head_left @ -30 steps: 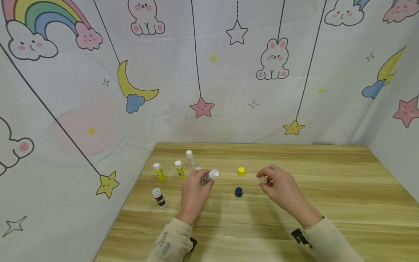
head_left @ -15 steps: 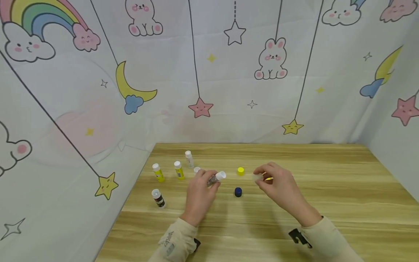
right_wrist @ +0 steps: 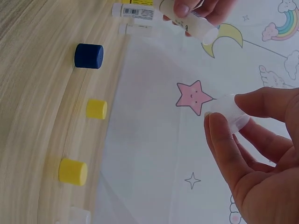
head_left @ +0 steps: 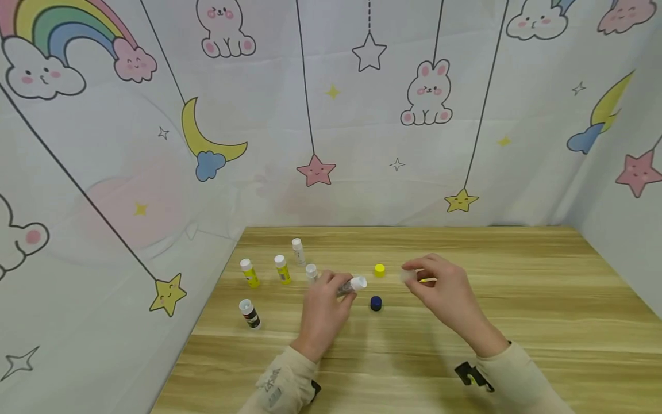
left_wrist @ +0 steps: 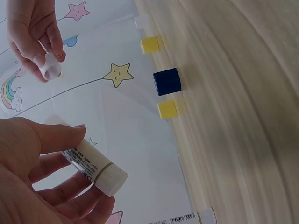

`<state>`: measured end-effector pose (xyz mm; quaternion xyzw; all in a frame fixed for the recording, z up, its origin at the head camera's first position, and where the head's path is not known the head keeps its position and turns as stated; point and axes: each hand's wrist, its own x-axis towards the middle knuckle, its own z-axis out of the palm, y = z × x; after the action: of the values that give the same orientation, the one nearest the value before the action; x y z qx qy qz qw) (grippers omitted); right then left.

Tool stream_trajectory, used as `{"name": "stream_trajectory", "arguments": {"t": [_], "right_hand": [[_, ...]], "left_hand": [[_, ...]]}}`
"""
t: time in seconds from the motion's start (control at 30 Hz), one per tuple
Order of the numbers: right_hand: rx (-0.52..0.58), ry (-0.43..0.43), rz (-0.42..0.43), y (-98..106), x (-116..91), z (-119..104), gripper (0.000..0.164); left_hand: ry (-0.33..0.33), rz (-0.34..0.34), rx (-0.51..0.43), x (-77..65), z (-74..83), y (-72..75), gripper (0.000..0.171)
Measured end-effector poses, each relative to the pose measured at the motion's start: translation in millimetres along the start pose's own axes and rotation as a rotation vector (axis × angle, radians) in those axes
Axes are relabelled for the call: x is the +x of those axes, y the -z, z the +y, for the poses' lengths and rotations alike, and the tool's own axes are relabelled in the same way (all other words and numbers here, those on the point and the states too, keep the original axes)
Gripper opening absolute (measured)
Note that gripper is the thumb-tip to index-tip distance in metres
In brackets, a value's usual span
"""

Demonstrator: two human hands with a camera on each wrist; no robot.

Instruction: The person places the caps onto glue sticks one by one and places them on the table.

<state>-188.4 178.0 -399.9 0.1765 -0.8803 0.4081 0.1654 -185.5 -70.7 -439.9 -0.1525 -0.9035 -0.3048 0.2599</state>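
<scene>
In the head view my left hand (head_left: 323,310) grips a white glue stick (head_left: 354,284), tilted above the table, its white end towards the right. The left wrist view shows printed text and a barcode on this glue stick (left_wrist: 88,161). Across from it, my right hand (head_left: 449,290) pinches a translucent white cap (head_left: 408,276) between thumb and fingers. A gap separates the cap from the glue stick. The right wrist view shows the cap (right_wrist: 231,112) close up, held at its sides. On the table between the hands sit a navy cap (head_left: 376,303) and a yellow cap (head_left: 380,270).
Left on the wooden table (head_left: 465,379) stand two yellow glue sticks (head_left: 250,274), a black-labelled glue stick (head_left: 250,315) and two white glue sticks (head_left: 298,253). Another yellow cap (right_wrist: 73,171) and a whitish cap (right_wrist: 79,215) lie further right. Printed cloth (head_left: 362,201) hangs behind the table.
My left hand has moved right with the glue stick, closer to the cap. My right hand has shifted slightly left and up, still pinching the cap.
</scene>
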Motion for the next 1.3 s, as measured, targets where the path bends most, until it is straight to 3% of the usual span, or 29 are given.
{"name": "stream_trajectory", "arguments": {"t": [0.47, 1.3], "right_hand": [[0.094, -0.045, -0.006, 2, -2, -3, 0.018], [0.198, -0.075, -0.084, -6, -3, -3, 0.020]], "left_hand": [[-0.089, -0.011, 0.015, -1.1, 12.4, -7.3, 0.032], [-0.168, -0.015, 0.015, -1.1, 30.4, -9.5, 0.032]]}}
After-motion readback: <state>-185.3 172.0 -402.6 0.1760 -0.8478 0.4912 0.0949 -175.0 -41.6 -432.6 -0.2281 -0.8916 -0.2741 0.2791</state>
